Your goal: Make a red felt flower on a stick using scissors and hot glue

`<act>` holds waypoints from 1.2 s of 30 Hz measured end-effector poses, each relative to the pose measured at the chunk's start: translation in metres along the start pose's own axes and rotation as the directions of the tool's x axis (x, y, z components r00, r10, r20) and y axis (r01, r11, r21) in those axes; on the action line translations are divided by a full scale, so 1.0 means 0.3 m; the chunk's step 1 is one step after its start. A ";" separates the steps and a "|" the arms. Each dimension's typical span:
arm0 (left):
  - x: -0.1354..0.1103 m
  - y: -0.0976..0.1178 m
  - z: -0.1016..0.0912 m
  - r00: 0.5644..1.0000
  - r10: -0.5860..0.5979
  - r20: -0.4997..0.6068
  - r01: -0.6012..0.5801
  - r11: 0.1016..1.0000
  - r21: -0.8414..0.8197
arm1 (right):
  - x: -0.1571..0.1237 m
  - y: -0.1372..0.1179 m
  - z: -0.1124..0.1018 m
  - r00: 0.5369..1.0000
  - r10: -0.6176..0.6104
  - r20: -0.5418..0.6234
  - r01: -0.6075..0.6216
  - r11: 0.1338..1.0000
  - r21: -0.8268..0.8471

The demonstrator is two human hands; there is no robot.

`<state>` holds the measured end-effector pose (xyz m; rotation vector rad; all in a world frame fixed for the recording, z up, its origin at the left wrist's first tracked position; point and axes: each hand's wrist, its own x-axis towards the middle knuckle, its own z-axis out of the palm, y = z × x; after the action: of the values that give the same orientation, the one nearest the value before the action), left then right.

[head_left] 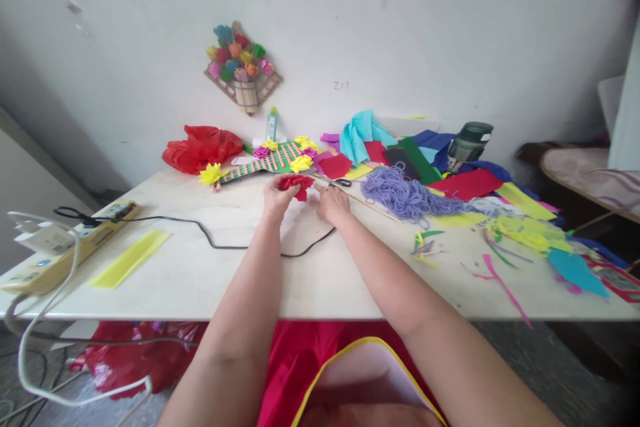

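Note:
My left hand [280,199] is closed on a red crepe-paper flower [301,188], whose ruffled edges stick out past the thumb. Close beside it on the right, my right hand [333,203] is low over the table with its fingers curled down; what they hold, if anything, is hidden. Just beyond those fingers lies a pair of scissors [343,182], of which a black handle loop shows. Behind both hands rests a green striped panel [273,161] trimmed with yellow paper flowers [301,163] and purple paper flowers [261,152].
Purple-blue yarn [407,192] is heaped at the right, among coloured paper sheets [467,183] and a dark bottle [470,143]. A black cable [225,247] runs across the table from a power strip [65,257]. Nearby lies a yellow strip [131,259]. A red bag [203,148] sits behind.

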<state>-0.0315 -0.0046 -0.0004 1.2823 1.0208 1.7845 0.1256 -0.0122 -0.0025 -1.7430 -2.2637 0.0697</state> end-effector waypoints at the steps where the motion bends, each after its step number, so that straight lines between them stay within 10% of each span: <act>1: 0.000 0.001 -0.002 1.000 0.004 0.002 -0.004 1.000 0.003 | -0.001 0.010 -0.003 0.999 0.047 -0.026 -0.047 0.999 -0.009; 10: -0.010 -0.007 -0.010 1.000 -0.003 0.015 0.003 1.000 0.028 | 0.001 0.179 -0.075 0.930 0.336 -0.146 -0.281 0.910 0.306; 15: -0.019 -0.020 -0.010 0.997 0.000 0.080 -0.006 0.997 0.078 | 0.008 0.255 -0.086 0.963 0.259 -0.073 -0.067 0.493 0.867; 21: -0.023 -0.025 -0.001 0.989 -0.017 0.149 0.002 0.995 0.105 | -0.016 0.281 -0.103 0.993 0.105 -0.044 0.021 0.212 0.977; 36: -0.033 -0.016 0.006 0.979 -0.077 0.186 0.070 0.996 0.049 | -0.055 0.260 -0.162 0.968 -0.242 0.061 0.037 0.379 0.925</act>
<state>-0.0267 -0.0107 -0.0082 1.3918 0.9906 1.5612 0.2149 -0.0133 0.0247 -0.8992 -1.7828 1.2681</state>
